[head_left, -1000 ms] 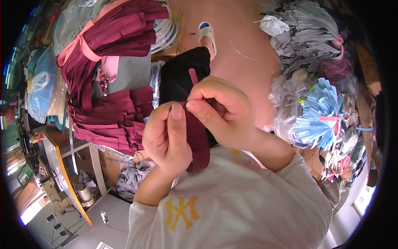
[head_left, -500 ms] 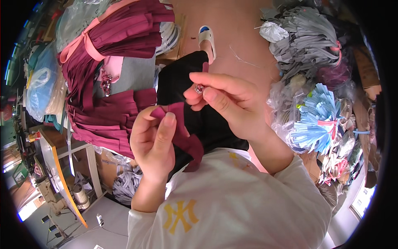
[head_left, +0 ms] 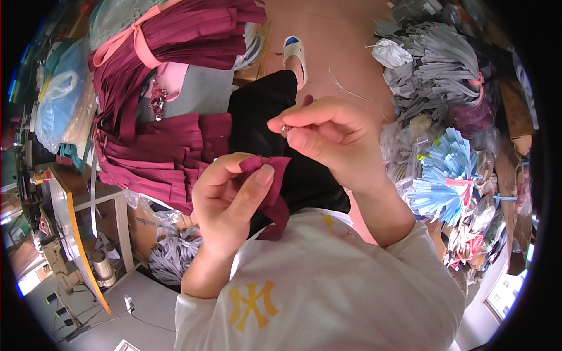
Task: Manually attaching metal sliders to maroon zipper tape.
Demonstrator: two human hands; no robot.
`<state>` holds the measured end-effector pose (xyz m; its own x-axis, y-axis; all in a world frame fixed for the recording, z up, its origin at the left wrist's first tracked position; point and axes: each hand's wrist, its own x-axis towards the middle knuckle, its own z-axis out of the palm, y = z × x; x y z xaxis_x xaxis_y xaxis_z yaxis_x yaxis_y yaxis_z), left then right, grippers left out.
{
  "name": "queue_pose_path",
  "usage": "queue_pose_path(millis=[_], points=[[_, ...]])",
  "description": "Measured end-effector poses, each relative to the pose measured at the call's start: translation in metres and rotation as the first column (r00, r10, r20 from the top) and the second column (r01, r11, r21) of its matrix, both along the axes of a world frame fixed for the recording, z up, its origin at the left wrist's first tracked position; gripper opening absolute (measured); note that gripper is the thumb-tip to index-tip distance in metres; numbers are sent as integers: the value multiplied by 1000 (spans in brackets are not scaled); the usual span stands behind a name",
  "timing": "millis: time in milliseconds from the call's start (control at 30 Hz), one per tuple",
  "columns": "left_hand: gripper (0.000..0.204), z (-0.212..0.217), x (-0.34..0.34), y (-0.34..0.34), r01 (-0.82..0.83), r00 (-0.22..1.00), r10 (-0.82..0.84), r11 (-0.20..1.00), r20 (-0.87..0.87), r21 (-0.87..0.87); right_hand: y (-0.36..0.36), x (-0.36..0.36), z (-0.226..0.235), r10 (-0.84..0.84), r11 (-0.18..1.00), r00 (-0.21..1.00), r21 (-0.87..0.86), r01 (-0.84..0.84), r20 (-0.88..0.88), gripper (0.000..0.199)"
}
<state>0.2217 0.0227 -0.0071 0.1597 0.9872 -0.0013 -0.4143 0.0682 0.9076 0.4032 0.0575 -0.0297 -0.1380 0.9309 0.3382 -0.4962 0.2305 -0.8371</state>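
My left hand [head_left: 225,205] pinches a maroon fabric strip [head_left: 276,205] between thumb and fingers; a short end stands above the thumb and the rest hangs toward my lap. To its upper right, my right hand [head_left: 342,140] is closed in a pinch on a small shiny metal piece [head_left: 285,130], whose exact kind is too small to tell. A bit of maroon material [head_left: 307,100] pokes up behind the right fingers. The strip in my left hand and the metal piece are apart, with a small gap between them.
At the left lie a maroon strip bundle [head_left: 199,38] tied with a pink band and more maroon strips [head_left: 158,161]. Small metal-and-maroon pieces [head_left: 157,104] sit between them. Grey strips [head_left: 436,58] and light blue strips [head_left: 448,175] are piled at the right.
My left hand has moved right with the maroon strip, narrowing the gap to my right hand. The right hand keeps its pinch on the metal piece. The view has shifted slightly.
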Motion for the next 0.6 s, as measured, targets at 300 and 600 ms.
queue_pose_path(millis=[300, 600], points=[[17, 6, -2, -3, -44, 999, 42, 997, -33, -62, -2, -4, 8, 121, 980, 993, -159, -121, -12, 20], [10, 4, -3, -2, 1, 998, 2, 999, -68, 42, -1, -6, -4, 155, 988, 988, -29, -154, 19, 16]])
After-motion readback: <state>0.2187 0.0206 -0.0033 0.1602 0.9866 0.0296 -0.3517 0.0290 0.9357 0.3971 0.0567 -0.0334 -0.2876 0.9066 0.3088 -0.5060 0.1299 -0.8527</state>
